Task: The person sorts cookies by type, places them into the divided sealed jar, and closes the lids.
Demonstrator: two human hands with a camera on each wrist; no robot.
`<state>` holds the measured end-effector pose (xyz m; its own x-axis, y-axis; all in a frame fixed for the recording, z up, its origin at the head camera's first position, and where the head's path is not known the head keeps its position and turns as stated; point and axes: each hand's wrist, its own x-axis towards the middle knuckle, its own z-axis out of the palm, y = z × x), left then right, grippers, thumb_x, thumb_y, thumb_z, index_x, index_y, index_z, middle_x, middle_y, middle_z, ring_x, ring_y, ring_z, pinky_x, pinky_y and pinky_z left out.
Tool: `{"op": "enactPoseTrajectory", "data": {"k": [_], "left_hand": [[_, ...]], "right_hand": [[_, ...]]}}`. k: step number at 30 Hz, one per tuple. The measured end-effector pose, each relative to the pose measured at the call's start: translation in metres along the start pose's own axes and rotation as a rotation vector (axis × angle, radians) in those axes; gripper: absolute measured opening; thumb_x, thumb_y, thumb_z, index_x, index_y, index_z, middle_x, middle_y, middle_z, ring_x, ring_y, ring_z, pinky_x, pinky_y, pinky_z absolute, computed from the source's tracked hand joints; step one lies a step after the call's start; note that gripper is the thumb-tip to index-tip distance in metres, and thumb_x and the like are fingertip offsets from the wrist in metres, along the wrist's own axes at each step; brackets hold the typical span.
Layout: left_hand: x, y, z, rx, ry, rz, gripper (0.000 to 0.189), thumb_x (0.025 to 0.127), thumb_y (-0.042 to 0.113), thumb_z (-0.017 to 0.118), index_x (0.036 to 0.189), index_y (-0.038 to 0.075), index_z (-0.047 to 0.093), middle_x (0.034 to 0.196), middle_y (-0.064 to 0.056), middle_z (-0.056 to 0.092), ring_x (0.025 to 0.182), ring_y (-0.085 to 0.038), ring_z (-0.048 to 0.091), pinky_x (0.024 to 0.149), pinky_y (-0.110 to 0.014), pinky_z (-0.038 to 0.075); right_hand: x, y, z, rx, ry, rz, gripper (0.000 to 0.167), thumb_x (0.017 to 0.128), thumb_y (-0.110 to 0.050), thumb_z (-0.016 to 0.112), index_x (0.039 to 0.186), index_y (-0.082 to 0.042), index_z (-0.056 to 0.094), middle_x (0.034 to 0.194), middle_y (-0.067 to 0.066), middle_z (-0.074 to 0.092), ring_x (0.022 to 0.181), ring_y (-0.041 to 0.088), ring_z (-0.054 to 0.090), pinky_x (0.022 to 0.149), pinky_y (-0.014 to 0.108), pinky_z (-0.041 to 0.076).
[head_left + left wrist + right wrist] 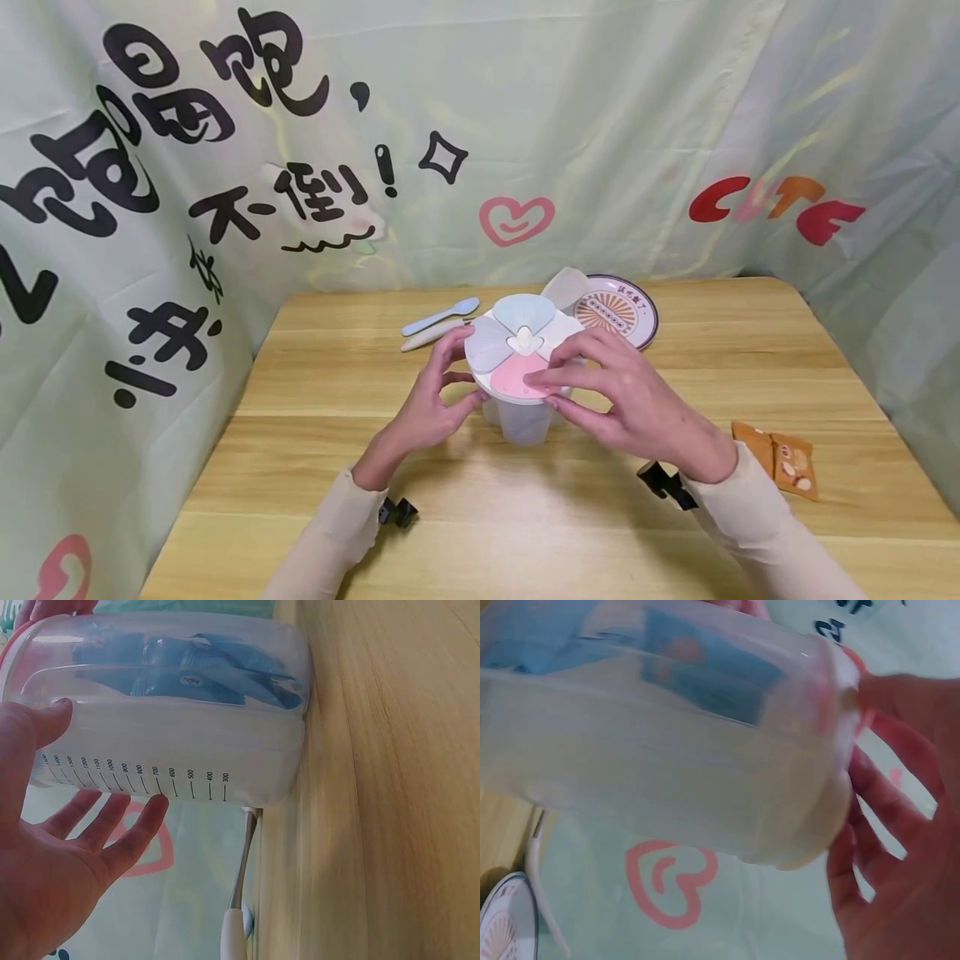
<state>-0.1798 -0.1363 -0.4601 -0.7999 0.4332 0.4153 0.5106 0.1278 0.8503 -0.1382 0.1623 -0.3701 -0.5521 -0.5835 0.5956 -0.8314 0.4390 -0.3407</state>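
A translucent storage canister (525, 423) stands upright on the table, with blue packets (191, 671) inside and measuring marks on its wall. Its round lid has petal-shaped flaps in pale blue, lilac, white and pink (517, 375). My left hand (442, 392) grips the canister's upper side, thumb at the front and fingers round the far side. At the lid's front right, my right hand (626, 383) pinches the rim beside the pink flap, index finger over the flap and thumb under the edge. The lid looks seated on the canister.
Behind the canister lie a light blue spoon (442, 317), a pale utensil handle (431, 335) and a white paddle-shaped head (566, 287). A decorated plate (637, 321) sits at back right. Orange snack packets (793, 467) lie beyond my right forearm. A printed curtain (615, 125) surrounds the table.
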Motion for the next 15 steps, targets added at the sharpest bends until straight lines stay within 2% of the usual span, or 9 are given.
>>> {"op": "enactPoseTrajectory", "data": {"k": [3, 6, 11, 15], "left_hand": [[-0.001, 0.001, 0.000, -0.003, 0.003, 0.009, 0.089, 0.093, -0.007, 0.080, 0.165, 0.017, 0.032, 0.158, -0.013, 0.051, 0.139, -0.038, 0.059, 0.101, -0.050, 0.065], [-0.001, 0.001, 0.000, -0.006, -0.004, 0.012, 0.088, 0.094, -0.007, 0.079, 0.165, 0.016, 0.032, 0.155, -0.015, 0.053, 0.139, -0.040, 0.059, 0.101, -0.051, 0.065], [0.001, 0.002, -0.001, -0.003, -0.022, -0.005, 0.088, 0.095, -0.007, 0.078, 0.165, 0.017, 0.030, 0.153, -0.014, 0.055, 0.140, -0.040, 0.058, 0.104, -0.048, 0.064], [0.001, 0.001, -0.003, -0.012, -0.027, -0.019, 0.088, 0.095, -0.008, 0.077, 0.165, 0.016, 0.029, 0.153, -0.017, 0.055, 0.141, -0.040, 0.058, 0.105, -0.055, 0.062]], "right_hand": [[0.004, 0.003, -0.005, 0.039, -0.022, -0.007, 0.037, 0.090, -0.019, 0.091, 0.125, -0.026, 0.083, 0.117, -0.006, 0.071, 0.113, 0.014, 0.059, 0.095, 0.028, 0.048], [0.005, 0.008, -0.013, 0.050, 0.006, -0.003, 0.049, 0.082, -0.017, 0.097, 0.129, -0.019, 0.082, 0.120, -0.002, 0.073, 0.114, 0.017, 0.061, 0.099, 0.020, 0.048], [-0.001, 0.025, -0.025, 0.063, 0.041, 0.092, 0.070, 0.067, -0.008, 0.105, 0.131, -0.013, 0.079, 0.129, 0.006, 0.073, 0.124, 0.023, 0.062, 0.109, 0.007, 0.042], [-0.009, 0.036, -0.027, 0.073, -0.012, 0.173, 0.071, 0.068, -0.004, 0.103, 0.133, -0.016, 0.079, 0.141, 0.006, 0.072, 0.136, 0.021, 0.061, 0.114, 0.003, 0.040]]}}
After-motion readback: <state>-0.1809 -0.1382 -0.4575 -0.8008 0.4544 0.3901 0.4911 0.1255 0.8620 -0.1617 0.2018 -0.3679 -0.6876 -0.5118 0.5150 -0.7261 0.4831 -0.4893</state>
